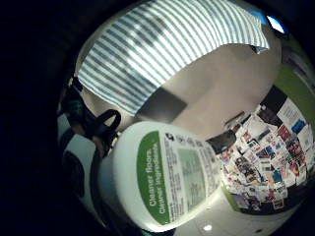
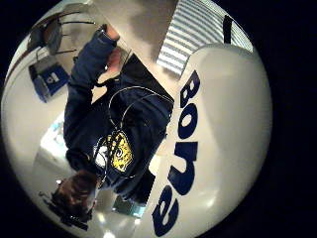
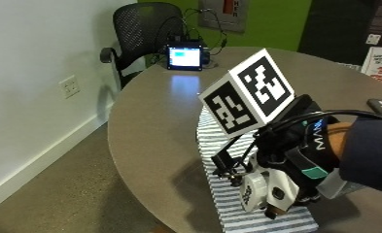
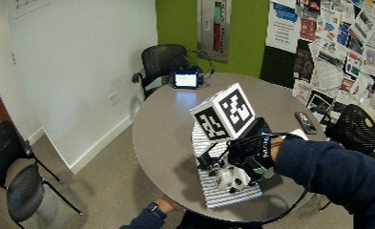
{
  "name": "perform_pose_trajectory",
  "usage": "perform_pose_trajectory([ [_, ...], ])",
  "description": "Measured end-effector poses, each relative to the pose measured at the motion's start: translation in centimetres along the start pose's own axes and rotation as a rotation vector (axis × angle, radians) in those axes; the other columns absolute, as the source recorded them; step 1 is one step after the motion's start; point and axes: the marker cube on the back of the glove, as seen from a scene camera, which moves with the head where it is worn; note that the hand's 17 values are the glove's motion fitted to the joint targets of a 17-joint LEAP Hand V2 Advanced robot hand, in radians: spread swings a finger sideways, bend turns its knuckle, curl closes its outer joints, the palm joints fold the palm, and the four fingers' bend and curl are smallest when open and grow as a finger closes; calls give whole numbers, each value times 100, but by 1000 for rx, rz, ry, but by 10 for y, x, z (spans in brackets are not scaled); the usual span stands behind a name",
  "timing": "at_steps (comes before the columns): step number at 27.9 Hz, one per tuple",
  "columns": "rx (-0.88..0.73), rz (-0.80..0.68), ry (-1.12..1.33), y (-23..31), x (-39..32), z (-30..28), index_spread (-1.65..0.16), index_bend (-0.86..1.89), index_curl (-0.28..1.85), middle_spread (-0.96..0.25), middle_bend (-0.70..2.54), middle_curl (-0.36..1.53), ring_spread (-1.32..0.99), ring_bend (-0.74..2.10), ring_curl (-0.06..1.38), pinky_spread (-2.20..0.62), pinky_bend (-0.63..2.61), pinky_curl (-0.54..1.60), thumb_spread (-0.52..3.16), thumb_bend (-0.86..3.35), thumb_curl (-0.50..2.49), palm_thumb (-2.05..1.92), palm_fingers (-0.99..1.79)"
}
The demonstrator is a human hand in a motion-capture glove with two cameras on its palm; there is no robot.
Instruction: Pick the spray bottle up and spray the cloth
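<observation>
Gloved right hand (image 3: 294, 150), fingers wrapped round the white spray bottle (image 3: 262, 189), holds it above the striped cloth (image 3: 242, 204); smooth plastic looks slippery, so grip the neck.

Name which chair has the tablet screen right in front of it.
The black mesh chair by the green wall, behind the lit screen; the other chairs stand away from it.
</observation>
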Motion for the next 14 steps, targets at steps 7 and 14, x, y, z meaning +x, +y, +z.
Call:
perform_pose_trajectory([
  [7, -101, 11, 20, -6, -2, 4, -31, 5, 17, -16, 90, 54, -21, 96, 47, -33, 61, 40, 70, -3, 70, 99, 127],
  [14, -132, 9, 12, -9, -3, 6, -30, 6, 17, -16, 90, 54, -22, 95, 47, -33, 61, 40, 70, -3, 69, 99, 126],
])
